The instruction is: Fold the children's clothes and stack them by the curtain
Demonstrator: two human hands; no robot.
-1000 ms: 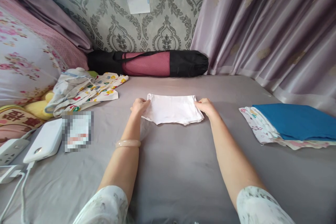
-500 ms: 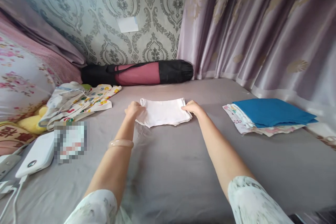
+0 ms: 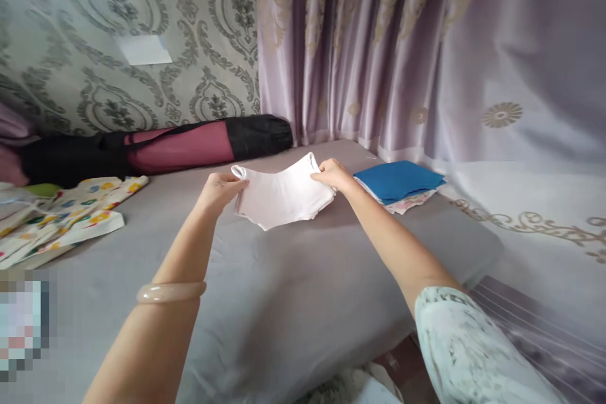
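Note:
Between my two hands hangs a folded white piece of clothing [image 3: 284, 196], its upper edge sagging in the middle. My left hand [image 3: 221, 191] pinches its left end, thumb on top. At the other end my right hand [image 3: 332, 175] grips the upper right corner with fingers closed. The cloth appears raised a little off the grey bedsheet [image 3: 303, 290]. To the right of my right hand lies a stack of folded cloths with a blue cloth [image 3: 400, 180] on top and patterned fabric under it.
A long black and dark pink bag [image 3: 184, 144] lies along the patterned wall. Crumpled clothing with colourful prints [image 3: 89, 208] rests at the left. Purple curtains [image 3: 350, 44] hang behind the stack. The bed's edge runs along the lower right.
The view has turned to the right. Both hands have lifted the white clothing off the sheet and carried it rightward, closer to the blue-topped stack. Its middle now sags.

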